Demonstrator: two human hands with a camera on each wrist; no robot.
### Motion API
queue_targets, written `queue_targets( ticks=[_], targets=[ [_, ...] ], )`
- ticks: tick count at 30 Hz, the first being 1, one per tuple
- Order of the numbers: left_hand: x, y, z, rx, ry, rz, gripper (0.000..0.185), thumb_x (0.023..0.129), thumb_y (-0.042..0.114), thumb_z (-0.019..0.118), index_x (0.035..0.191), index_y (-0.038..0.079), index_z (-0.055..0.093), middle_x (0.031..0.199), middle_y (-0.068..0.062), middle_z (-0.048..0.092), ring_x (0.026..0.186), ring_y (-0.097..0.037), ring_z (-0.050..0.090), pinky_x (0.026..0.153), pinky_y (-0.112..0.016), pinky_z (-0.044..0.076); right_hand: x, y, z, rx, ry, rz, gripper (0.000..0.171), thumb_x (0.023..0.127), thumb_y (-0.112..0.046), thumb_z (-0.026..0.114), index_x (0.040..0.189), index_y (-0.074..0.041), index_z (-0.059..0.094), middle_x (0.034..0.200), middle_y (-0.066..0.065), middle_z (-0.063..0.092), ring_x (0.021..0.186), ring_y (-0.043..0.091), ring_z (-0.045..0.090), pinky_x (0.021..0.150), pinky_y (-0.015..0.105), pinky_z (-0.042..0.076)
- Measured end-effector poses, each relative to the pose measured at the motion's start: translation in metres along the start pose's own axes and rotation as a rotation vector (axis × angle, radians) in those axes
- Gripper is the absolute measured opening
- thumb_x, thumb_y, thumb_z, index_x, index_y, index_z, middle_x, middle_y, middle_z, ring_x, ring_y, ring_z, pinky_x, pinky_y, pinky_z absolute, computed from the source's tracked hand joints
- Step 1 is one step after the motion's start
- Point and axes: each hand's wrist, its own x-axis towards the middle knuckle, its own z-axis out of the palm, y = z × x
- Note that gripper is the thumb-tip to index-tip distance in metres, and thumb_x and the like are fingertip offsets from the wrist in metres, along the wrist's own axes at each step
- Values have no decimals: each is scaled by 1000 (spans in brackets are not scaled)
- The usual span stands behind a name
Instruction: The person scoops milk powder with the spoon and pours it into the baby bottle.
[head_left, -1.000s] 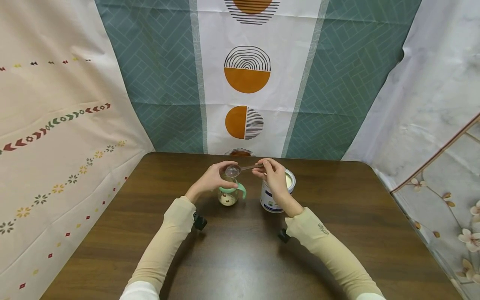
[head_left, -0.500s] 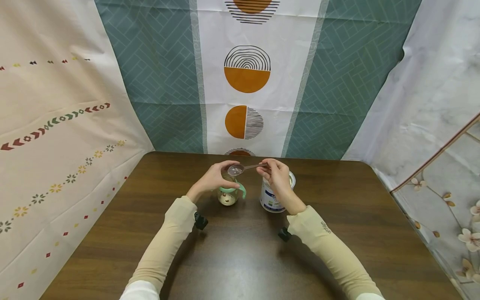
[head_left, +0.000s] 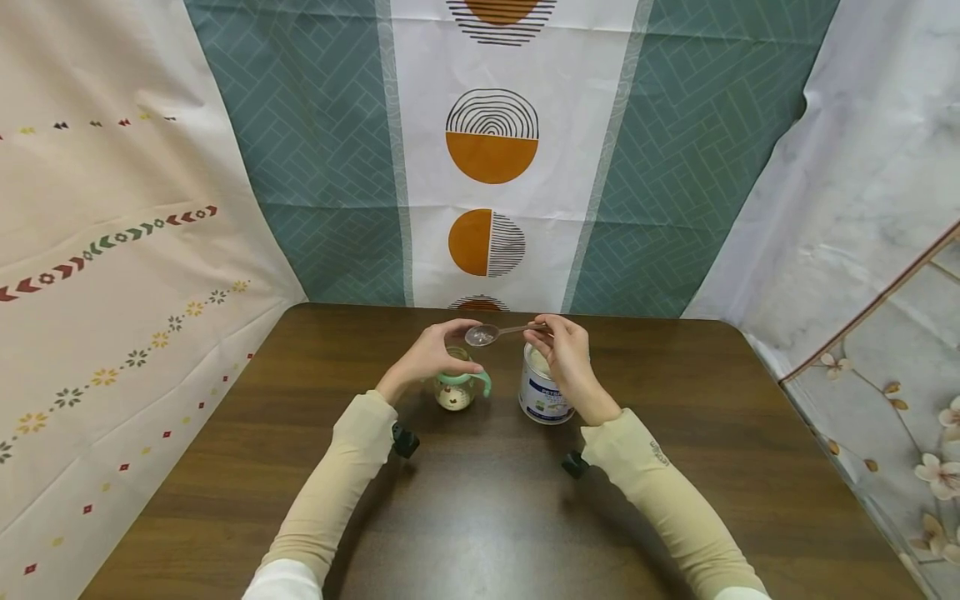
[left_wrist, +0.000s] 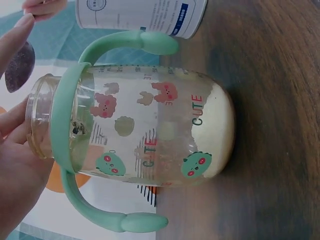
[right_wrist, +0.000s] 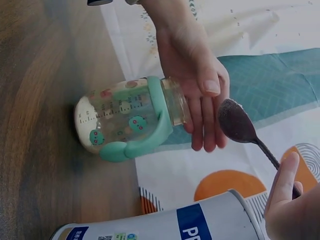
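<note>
A clear baby bottle (head_left: 455,390) with mint-green handles stands on the table, with pale powder in its bottom (left_wrist: 217,135). My left hand (head_left: 429,357) holds it at the open neck (right_wrist: 176,102), thumb on one side and fingers behind. My right hand (head_left: 567,357) pinches the handle of a small spoon (head_left: 481,335). The spoon's bowl (right_wrist: 234,121) hangs just right of the bottle's mouth and shows no heap of powder. An open white and blue powder can (head_left: 542,393) stands under my right hand, right of the bottle.
The dark wooden table (head_left: 480,517) is enclosed by patterned cloth sheets at the back and both sides. Black wrist camera mounts (head_left: 405,439) sit under both forearms. The can (left_wrist: 140,15) stands about a handle's width from the bottle.
My right hand has drawn the spoon a little to the right, away from the bottle's mouth and towards the can. The left hand and bottle have stayed put.
</note>
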Motion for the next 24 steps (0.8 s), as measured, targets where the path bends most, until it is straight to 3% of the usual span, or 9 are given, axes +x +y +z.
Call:
queue_targets(
  ticks=[7, 18, 24],
  targets=[
    [2, 1, 0, 54, 25, 14, 70, 72, 25, 86, 134, 13, 56, 132, -7, 60, 124, -26, 56, 106, -50, 43, 1, -5, -4, 23, 33, 24, 27, 102, -6, 42, 83, -4, 62, 80, 5, 65, 68, 10, 66, 72, 18, 57],
    [4, 8, 1, 76, 35, 26, 69, 73, 25, 86, 133, 9, 56, 131, -6, 61, 124, -26, 55, 107, -47, 43, 3, -12, -14, 19, 49, 10, 21, 101, -6, 40, 90, 2, 56, 78, 5, 65, 67, 10, 65, 70, 18, 57],
    [5, 15, 3, 48, 25, 37, 69, 72, 25, 86, 133, 11, 57, 131, -8, 61, 126, -29, 54, 102, -50, 47, 2, -14, -19, 4, 73, 4, 25, 101, -6, 41, 84, -2, 58, 75, 4, 65, 65, 10, 64, 68, 18, 57]
  ],
)
